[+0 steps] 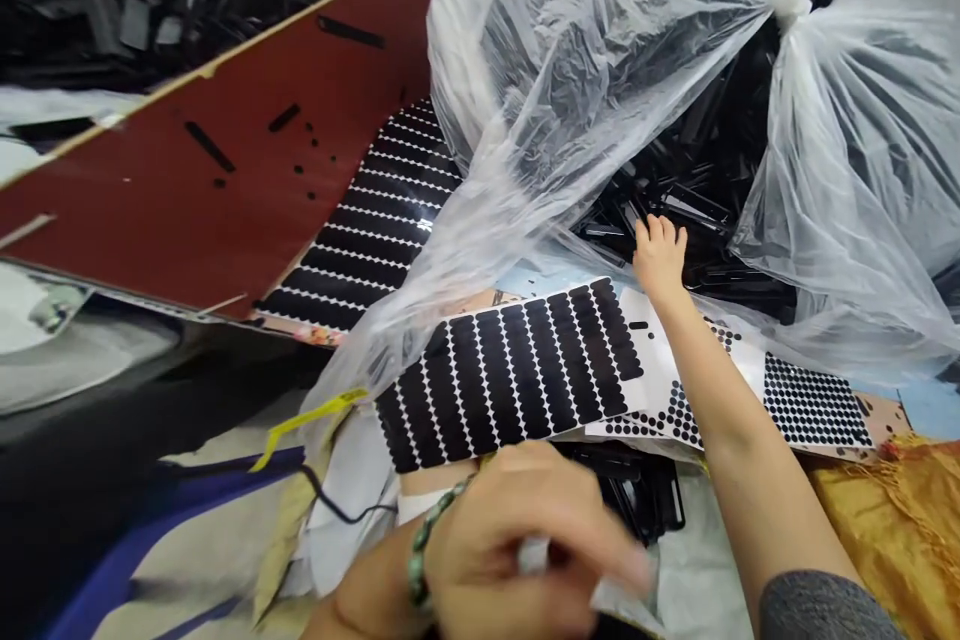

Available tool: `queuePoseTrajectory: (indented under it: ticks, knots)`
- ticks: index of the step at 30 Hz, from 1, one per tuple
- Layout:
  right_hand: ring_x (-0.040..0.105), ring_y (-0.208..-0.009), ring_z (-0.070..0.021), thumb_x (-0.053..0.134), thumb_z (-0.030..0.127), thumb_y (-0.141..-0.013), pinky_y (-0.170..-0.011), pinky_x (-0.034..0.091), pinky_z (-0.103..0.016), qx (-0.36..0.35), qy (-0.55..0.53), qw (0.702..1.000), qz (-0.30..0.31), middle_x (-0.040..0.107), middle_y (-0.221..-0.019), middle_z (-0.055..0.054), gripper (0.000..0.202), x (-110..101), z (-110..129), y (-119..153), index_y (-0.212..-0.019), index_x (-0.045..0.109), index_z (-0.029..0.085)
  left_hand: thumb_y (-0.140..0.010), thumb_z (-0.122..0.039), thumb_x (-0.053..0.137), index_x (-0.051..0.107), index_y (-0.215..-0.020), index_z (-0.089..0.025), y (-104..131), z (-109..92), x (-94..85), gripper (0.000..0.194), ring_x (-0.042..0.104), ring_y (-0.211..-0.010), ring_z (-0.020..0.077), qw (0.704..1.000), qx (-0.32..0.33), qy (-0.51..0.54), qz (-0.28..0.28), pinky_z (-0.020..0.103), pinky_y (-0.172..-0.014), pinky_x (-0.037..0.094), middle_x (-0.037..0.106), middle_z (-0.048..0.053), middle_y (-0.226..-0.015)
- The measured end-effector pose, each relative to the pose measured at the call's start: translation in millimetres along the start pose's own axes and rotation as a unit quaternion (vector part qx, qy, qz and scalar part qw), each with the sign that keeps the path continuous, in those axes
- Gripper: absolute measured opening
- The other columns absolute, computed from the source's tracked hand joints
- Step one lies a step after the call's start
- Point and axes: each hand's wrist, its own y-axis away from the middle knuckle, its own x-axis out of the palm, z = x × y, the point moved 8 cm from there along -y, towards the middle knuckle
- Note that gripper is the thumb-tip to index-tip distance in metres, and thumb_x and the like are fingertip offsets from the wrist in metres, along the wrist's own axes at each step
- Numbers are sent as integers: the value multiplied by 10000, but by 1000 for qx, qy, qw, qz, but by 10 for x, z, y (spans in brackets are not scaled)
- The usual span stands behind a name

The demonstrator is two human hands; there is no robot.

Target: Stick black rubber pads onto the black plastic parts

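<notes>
My right hand [660,255] reaches forward to the near edge of a pile of black plastic pieces [697,205] inside a clear plastic bag [525,50]. Its fingers are spread and touch the pieces, with no piece seen lifted. My left hand [525,540], a green bead bracelet [421,545] at its wrist, is close to me and smeared by motion. Its fingers are curled, and whether anything is in them is hidden. Just beyond it lies a sheet of black rounded stickers [510,370]. White sheets with small black dots [814,400] lie under my right forearm.
At the left stands a red-brown board [300,140] with a few black strips on it. Another black sticker sheet [367,210] leans there. Several black frame-like pieces [637,490] lie below the table edge. Yellow cloth [892,500] is at the right, and a yellow tie [307,425] at the left.
</notes>
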Motion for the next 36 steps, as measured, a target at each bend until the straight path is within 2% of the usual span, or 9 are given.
queuePoseTrajectory:
  ticks: [5,8,11,14,18,21,25,32,36]
  knots:
    - [586,-1127,-302,470,138,-903,-1061,379,-591,-26,-5,1000,-9,670,-1247,-175,277,-312,-4,249,-1114,650,146,-906,-123,541,564,-1234,-177,-341,210,-22,333,682,-1029,198,964,57,-246,-87,340,-861,595,701,119,-1109]
    - [612,-1084,-279,492,165,-906,-978,475,-528,-194,-52,980,-4,693,-1208,-132,274,-734,388,775,-1133,640,201,-883,-152,592,532,-1318,-208,-377,615,-43,442,448,-1391,327,927,-1,-342,-152,617,-1132,359,549,170,-1406]
    - [616,-1107,-245,477,190,-934,-994,494,-498,-277,-129,952,37,692,-1201,-72,284,-997,657,1313,-1166,617,271,-873,-180,612,646,-1133,-233,-389,950,-34,268,350,-1452,367,938,-54,-321,-116,701,-1174,168,515,123,-1470]
    - [620,-1103,-236,468,264,-949,-925,545,-463,-96,-215,972,-16,625,-1253,-81,310,-1014,376,1567,-1247,550,285,-868,-252,625,668,-892,-197,-316,1138,-76,74,484,-1364,322,971,-105,-198,-86,582,-1176,313,598,97,-1385]
    - [646,-803,-172,584,357,-875,-670,584,-355,150,-272,951,-14,590,-1144,-84,204,-521,-32,1888,-1038,599,235,-884,-338,595,612,-1042,-192,-141,1437,13,216,689,-1038,211,954,-261,90,-113,360,-875,587,677,76,-1203]
    - [631,-769,-174,654,285,-807,-681,575,-358,170,-242,955,27,604,-1067,-90,104,-261,62,1994,-807,588,204,-891,-284,578,560,-1076,-191,-130,1660,366,207,707,-901,156,893,-368,240,-98,264,-718,588,675,65,-1145]
    - [631,-927,-233,563,197,-844,-829,545,-407,103,-202,974,16,631,-1032,-116,106,-384,307,2029,-740,575,209,-921,-193,523,535,-979,-168,-170,1901,637,65,686,-763,105,824,-483,270,-119,208,-629,543,680,51,-994]
    - [638,-978,-215,626,392,-839,-789,562,-372,140,-472,870,-23,634,-1039,-70,166,-728,223,2036,-805,593,233,-891,-281,588,574,-1074,-195,-26,1525,646,202,729,-898,174,794,-414,440,-67,268,-709,602,714,64,-1061]
    - [647,-931,-177,551,470,-898,-768,580,-345,142,-512,847,-1,608,-1145,-56,225,-750,321,2067,-888,596,250,-775,-313,754,550,-1198,-249,123,1308,452,474,624,-1227,268,836,-327,423,-120,386,-962,578,664,49,-1241]
